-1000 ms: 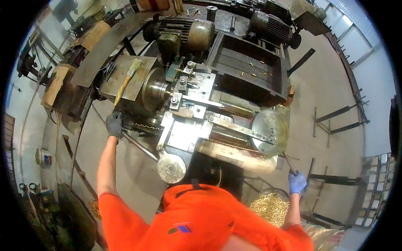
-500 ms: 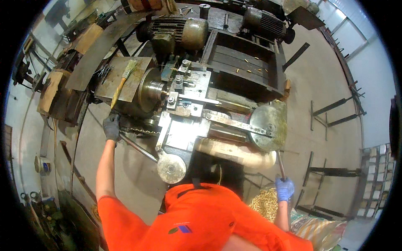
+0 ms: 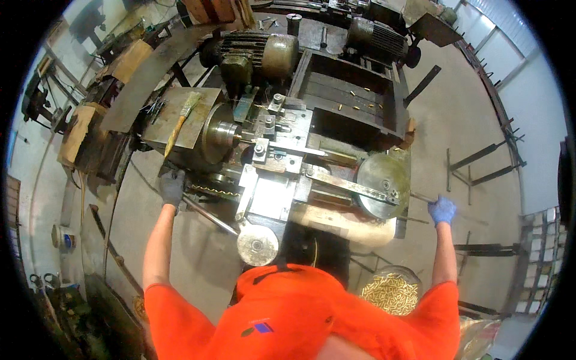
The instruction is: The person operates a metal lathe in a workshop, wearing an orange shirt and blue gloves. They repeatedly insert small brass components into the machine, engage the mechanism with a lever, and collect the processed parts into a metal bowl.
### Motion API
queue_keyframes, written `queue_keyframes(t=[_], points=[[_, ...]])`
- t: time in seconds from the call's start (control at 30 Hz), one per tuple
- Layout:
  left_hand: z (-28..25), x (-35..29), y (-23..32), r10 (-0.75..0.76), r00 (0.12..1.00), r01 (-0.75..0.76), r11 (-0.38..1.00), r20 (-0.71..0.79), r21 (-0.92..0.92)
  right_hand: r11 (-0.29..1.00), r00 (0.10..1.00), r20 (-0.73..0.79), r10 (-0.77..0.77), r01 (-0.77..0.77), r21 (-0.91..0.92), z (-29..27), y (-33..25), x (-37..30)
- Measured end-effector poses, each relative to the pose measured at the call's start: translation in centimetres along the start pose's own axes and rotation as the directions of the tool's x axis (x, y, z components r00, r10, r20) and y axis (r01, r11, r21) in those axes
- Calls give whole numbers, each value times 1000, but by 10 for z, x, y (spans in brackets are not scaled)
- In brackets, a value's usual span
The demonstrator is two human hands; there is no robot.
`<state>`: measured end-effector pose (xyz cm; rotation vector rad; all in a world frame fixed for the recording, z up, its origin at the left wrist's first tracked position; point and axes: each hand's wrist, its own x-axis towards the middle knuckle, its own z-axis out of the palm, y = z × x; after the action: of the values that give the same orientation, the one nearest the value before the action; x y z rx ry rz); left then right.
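1. Nearest, a person's bright orange short-sleeved shirt lay between and below the left hand, in a dark grey glove, and the right hand, in a blue glove.
2. Below the right fingers and slightly to their left, well apart, stood a wide round bowl heaped with small brass-coloured cylinders.
3. The left fingers were curled round the upper end of a straight grey steel lever; it sloped away to their lower right, meeting a flat round steel disc.
4. The right fingers were folded round a thin steel rod. Left of them was a larger grey metal disc, crossed by a long flat metal bar.
5. Beyond the left fingers, a brush with a wooden handle and pale bristles rested on a flat metal cover, its handle end near them. To the right of the brush sat a round steel chuck.
6. Farther off, up and left of the right fingers, a dark rectangular tray held a few brass-coloured pieces. A ribbed electric motor stood beyond the chuck.
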<state>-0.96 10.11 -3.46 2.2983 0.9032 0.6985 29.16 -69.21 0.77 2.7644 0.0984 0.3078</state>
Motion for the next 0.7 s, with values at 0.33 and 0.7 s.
queue_keyframes(t=[0.33,0.7], points=[[-10,-8,19,-143,989,146,986,38,-80,398,725,-19,-688,400,826,-211,-259,-141],[7,-4,-22,-59,996,54,996,-72,-71,457,808,-293,-512,545,703,-177,-263,-156]])
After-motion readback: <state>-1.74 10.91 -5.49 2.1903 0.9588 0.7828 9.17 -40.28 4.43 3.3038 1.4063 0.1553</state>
